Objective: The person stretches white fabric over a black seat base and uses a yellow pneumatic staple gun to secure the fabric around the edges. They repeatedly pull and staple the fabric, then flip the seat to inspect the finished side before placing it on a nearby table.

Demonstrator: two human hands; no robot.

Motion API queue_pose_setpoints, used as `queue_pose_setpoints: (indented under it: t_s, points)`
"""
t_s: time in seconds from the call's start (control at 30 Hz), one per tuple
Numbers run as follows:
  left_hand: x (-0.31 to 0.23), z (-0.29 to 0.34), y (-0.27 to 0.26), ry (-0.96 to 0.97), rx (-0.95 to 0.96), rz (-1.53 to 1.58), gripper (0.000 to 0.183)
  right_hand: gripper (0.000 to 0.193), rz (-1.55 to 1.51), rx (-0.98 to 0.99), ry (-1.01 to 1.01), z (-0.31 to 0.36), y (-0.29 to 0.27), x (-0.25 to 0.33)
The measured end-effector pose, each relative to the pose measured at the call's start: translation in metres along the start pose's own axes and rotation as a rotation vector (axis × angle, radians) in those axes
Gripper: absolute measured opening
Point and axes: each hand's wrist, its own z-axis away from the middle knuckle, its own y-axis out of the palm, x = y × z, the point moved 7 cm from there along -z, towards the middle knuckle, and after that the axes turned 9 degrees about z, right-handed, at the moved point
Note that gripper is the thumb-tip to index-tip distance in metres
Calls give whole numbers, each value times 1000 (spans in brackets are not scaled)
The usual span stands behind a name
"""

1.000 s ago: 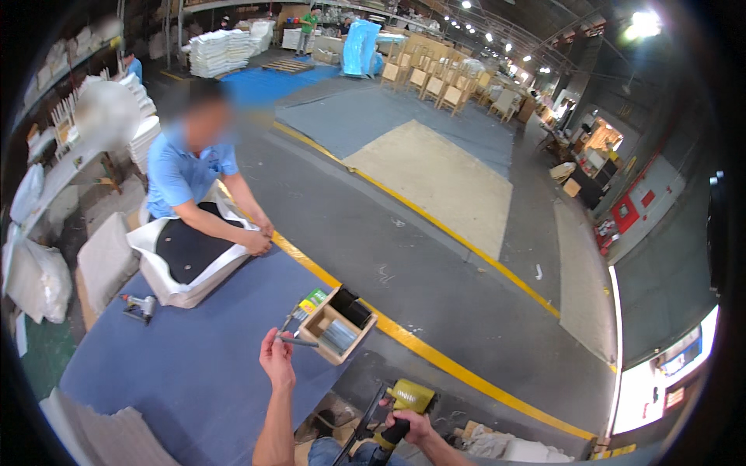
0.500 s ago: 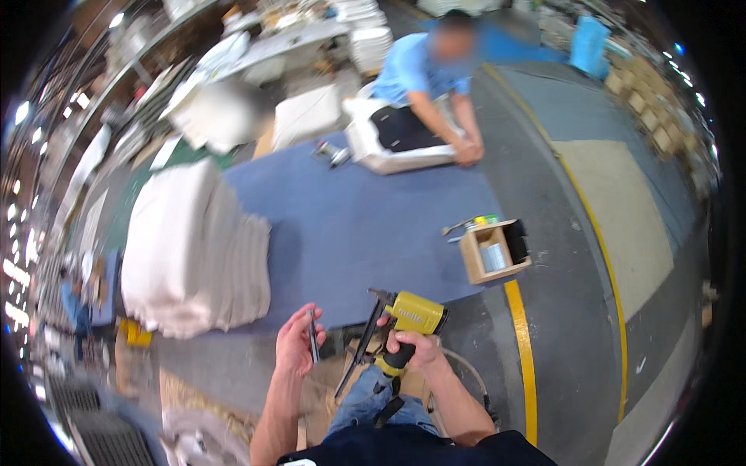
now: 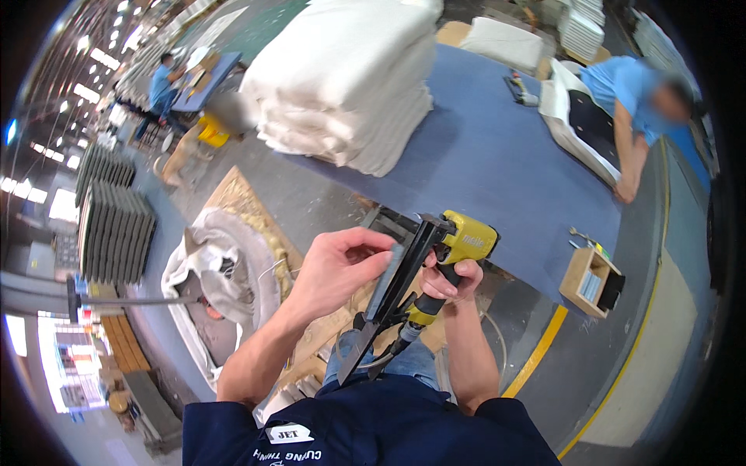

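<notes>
My right hand [image 3: 457,281] is wrapped round the grip of a yellow and black pneumatic staple gun [image 3: 471,236], held above my lap. The gun's long black magazine slants down toward my body. Between thumb and fingertips, my left hand [image 3: 332,269] pinches a grey strip of staples [image 3: 383,281]. That strip lies along the near side of the magazine; whether it sits inside the track I cannot tell. An air hose [image 3: 404,339] joins the bottom of the grip.
Beyond my hands is a blue-topped table [image 3: 497,167], bearing a tall stack of white padded pieces [image 3: 342,78]. A wooden box [image 3: 588,281] with grey strips is at its right corner. Across it, a co-worker [image 3: 622,93] handles a white and black cushion piece [image 3: 583,124]. White fabric [image 3: 221,272] lies at left.
My left hand has brought the strip from apart to against the magazine. The staple gun has tilted and moved slightly right and up in view. My view has swung left.
</notes>
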Motion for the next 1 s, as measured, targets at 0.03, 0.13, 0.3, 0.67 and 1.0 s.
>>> queue_pose_setpoints:
  t_s: [0.03, 0.13, 0.3, 0.67, 1.0]
  points:
    - [-2, 2, -6, -10, 1, -42, 17, 59, -46, 27, 7, -9, 1, -15]
    - [0, 10, -33, -10, 2, -111, 11, 62, -146, 120, 54, -32, 4, -62]
    - [3, 25, -79, 57, -65, -169, 16, 65, -209, 117, 79, -46, -5, -124]
    - [170, 210, -172, 149, 228, 328, 83, 36, 27, -83, -91, -2, -10, -176]
    - [156, 218, -214, 511, 375, 76, 87, 42, 139, -345, -204, 26, 17, -230]
